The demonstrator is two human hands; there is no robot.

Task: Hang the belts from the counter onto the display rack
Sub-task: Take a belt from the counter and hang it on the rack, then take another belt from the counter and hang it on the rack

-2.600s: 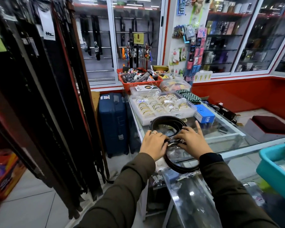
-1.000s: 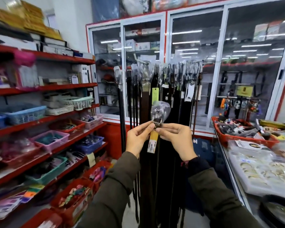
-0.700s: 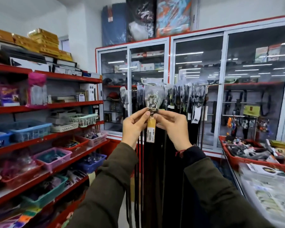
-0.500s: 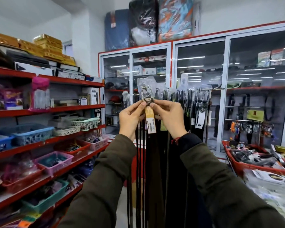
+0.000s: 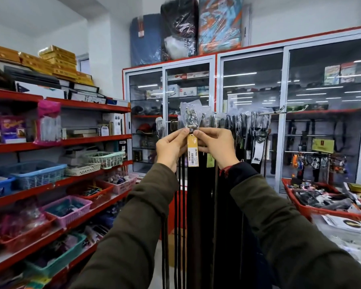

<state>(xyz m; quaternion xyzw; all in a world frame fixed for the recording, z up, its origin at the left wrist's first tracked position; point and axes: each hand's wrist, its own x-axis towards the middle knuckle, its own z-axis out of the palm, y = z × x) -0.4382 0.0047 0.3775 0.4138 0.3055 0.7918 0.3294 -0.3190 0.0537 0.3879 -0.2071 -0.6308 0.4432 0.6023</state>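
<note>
A dark belt point(image 5: 197, 205) hangs straight down from between my two hands. Its buckle point(image 5: 191, 119) is wrapped in clear plastic, and a yellow price tag point(image 5: 193, 152) dangles just below. My left hand point(image 5: 171, 147) and my right hand point(image 5: 215, 144) both pinch the belt's top end, right under the buckle. The buckle is held up level with the tops of the belts on the display rack point(image 5: 273, 110), whose horizontal rod carries several dark belts point(image 5: 248, 138). Whether the buckle is on the rod is hidden behind the plastic.
Red shelves point(image 5: 88, 140) with plastic baskets line the left side. Glass-door cabinets point(image 5: 252, 122) stand behind the rack. At the right, a red basket point(image 5: 306, 207) of goods sits on the counter point(image 5: 342, 240).
I took the belt off the counter, turned left to the rack and raised its buckle end with both hands. In the last second the buckle rose to the rod's height.
</note>
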